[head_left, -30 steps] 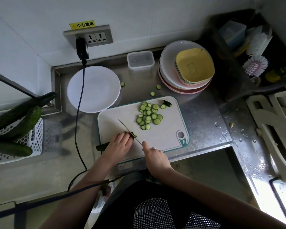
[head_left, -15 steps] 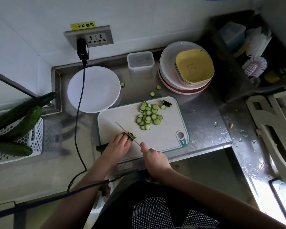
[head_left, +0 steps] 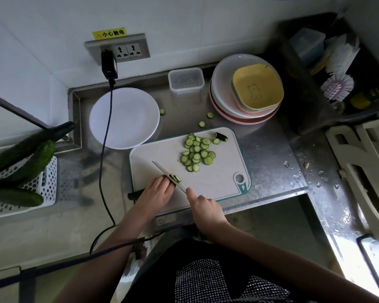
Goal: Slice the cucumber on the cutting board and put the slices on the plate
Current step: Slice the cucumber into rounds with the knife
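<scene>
So, head cam looking straight down at the steel counter [head_left: 260, 154]. The left hand [head_left: 155, 193] lies over the cucumber [head_left: 138, 194] on the cutting board [head_left: 217, 182], fingers curled down on it to pin it; the dark end pokes out past the board's left edge and the cut end [head_left: 176, 178] shows just beyond the fingertips. The right hand [head_left: 202, 204] has its grip closed round the knife [head_left: 169, 174] handle, index finger stretched along the top. The blade runs up and to the left, sitting right against the cut face with a fresh slice stuck to it.

A loose pile of slices [head_left: 196, 153] lies on the far half of the board, with a stubby end piece [head_left: 221, 136] near the top right corner. A few stray slices sit on the counter off the board. The white plate [head_left: 124, 118] is just behind the board's left corner, nothing on it yet.

Off left, more whole cucumbers [head_left: 24, 154] rest on a white basket [head_left: 46, 189]. A stack of dishes [head_left: 245, 88] sits behind the board on the right.
</scene>
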A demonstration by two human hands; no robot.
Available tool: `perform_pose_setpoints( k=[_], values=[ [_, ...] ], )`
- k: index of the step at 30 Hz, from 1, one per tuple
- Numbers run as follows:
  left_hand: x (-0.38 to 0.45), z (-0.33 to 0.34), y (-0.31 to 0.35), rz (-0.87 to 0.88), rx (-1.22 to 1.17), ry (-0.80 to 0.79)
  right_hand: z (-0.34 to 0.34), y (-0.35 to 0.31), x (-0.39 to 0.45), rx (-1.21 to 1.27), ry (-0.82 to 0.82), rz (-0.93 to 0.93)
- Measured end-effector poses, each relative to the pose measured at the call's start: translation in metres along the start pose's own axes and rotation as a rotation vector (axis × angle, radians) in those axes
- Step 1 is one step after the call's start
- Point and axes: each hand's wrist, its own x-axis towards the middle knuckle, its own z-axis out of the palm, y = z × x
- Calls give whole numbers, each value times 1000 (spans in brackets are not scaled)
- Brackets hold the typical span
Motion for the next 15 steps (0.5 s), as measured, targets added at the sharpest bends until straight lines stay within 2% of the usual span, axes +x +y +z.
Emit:
perform_pose_setpoints(
  k=[8, 15],
  values=[
    [0, 5, 0, -45, 13, 9, 2, 1, 8, -27, -32, 66],
    [13, 5, 5, -61, 21, 18, 4, 8, 8, 10, 80, 47]
  ],
)
